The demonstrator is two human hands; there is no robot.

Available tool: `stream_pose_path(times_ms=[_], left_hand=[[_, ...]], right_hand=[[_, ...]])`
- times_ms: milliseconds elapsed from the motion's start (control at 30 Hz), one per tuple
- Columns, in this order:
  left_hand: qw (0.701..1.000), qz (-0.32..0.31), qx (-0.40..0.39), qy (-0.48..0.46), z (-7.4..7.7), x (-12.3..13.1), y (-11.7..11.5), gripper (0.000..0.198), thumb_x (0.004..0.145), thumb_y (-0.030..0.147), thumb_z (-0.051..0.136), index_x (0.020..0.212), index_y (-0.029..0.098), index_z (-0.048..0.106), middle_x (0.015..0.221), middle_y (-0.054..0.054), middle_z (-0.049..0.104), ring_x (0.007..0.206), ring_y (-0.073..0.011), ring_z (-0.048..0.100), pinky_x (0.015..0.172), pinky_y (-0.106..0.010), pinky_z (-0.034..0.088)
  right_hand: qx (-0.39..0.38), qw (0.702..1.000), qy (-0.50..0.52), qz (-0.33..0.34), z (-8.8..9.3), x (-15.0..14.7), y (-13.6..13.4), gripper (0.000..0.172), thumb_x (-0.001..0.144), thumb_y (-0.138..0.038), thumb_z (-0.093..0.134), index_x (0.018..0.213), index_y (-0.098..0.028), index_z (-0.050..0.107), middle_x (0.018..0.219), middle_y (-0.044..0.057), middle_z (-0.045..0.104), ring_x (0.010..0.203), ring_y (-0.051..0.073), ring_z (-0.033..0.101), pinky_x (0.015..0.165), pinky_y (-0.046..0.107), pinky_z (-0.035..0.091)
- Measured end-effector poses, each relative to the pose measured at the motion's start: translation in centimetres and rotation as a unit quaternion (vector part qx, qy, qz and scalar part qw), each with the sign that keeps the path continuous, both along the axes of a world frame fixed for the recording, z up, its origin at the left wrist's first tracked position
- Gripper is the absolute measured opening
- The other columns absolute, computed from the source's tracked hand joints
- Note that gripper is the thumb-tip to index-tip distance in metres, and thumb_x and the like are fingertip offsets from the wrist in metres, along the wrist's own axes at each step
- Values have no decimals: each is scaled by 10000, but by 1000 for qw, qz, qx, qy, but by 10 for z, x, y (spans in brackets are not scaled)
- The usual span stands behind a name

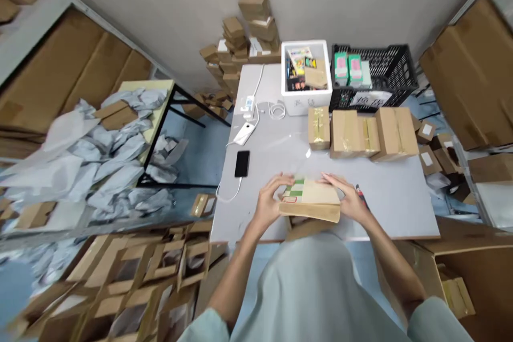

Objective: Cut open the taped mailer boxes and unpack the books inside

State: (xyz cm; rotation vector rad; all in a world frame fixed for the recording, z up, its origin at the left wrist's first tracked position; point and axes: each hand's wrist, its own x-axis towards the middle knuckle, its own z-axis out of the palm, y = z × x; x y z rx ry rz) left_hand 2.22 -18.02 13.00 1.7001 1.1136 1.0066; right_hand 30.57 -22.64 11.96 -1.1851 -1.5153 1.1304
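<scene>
A thick book [316, 195] with a cream cover, green patches at its left and a tan front edge is held level between my two hands, near the front edge of the table. My left hand [269, 200] grips its left side, thumb low and fingers over the far corner. On its right side is my right hand [348, 197], fingers stretched along the top edge. Below the book, partly hidden, an open cardboard box [306, 228] lies close to my body. A dark tool with a red part [362, 196] rests just beyond my right hand.
Taped cardboard boxes [344, 133] stand in a row at the table's right rear, before a white foam bin [306, 102] and a black crate [374, 88]. A phone [242, 164] with cables lies left. Opened cartons [132, 272] cover the left floor; a large carton [473, 256] stands right.
</scene>
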Motion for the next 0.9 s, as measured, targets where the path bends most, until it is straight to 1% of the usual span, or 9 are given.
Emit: stream_pose_path(times_ms=[67,167,233,367,467,567,700,800,900], left_hand=[[990,23,-124,-64,-8,8,3,482,846,639,919,1042,224,772,1100,-132,849,1127,-337,827,1146,-540,627],[954,21,-262,-143,-20,21,11,605,810,664,951,1163,224,732,1193,-135,841,1158,-335,817,1053,-475,669],[936,25,-312,-163,-27,25,18,632,797,668,960,1180,232,708,1188,-115,837,1104,-326,824,966,-441,687],[922,53,-354,-151,-38,20,37,641,789,670,950,1202,239,717,1232,-108,817,1115,-334,816,829,-378,691],[898,33,-412,-149,-43,13,58,736,808,581,919,1439,265,712,1519,-145,736,1219,-369,785,721,-361,693],[890,7,-419,-179,-41,13,91,865,772,412,852,1608,307,655,1732,-124,591,1205,-362,779,653,-334,679],[921,29,-324,-215,-21,28,166,931,735,315,788,1653,323,635,1694,-101,632,1201,-316,768,734,-343,705],[939,43,-244,-239,14,49,240,878,752,287,785,1621,301,660,1596,-118,704,1220,-304,767,909,-453,732],[957,89,-171,-218,55,68,299,701,808,236,773,1507,223,719,1560,-180,711,1339,-302,738,1117,-482,667]], right_hand=[[-76,991,65,-91,-6,-7,10,453,941,-547,895,1310,-292,837,1230,106,867,1226,356,804,1179,599,621],[-143,971,131,-143,-18,-20,23,443,914,-610,899,1149,-247,801,1163,115,860,1156,357,815,1070,531,680],[-183,963,156,-124,-26,-26,26,512,901,-596,907,1248,-256,746,1236,111,834,1148,339,808,973,492,719],[-318,927,196,-42,-39,-31,29,718,880,-518,894,1506,-329,598,1353,98,779,963,299,820,550,356,688],[-351,905,238,-30,-44,-29,45,821,854,-441,870,1604,-373,541,1470,93,746,963,288,839,630,391,728],[-328,911,244,-44,-44,-23,83,923,813,-398,890,1660,-382,524,1509,105,742,1057,314,848,805,484,759],[-225,936,262,-60,-32,-13,167,966,757,-411,952,1644,-358,573,1485,108,773,1156,331,833,929,544,745],[-139,941,294,-96,-7,-6,247,888,745,-434,967,1565,-322,643,1399,98,815,1167,307,828,1018,549,725],[-129,927,307,-172,26,-4,312,808,705,-355,946,1470,-281,696,1254,64,843,1138,241,824,1143,490,661]])
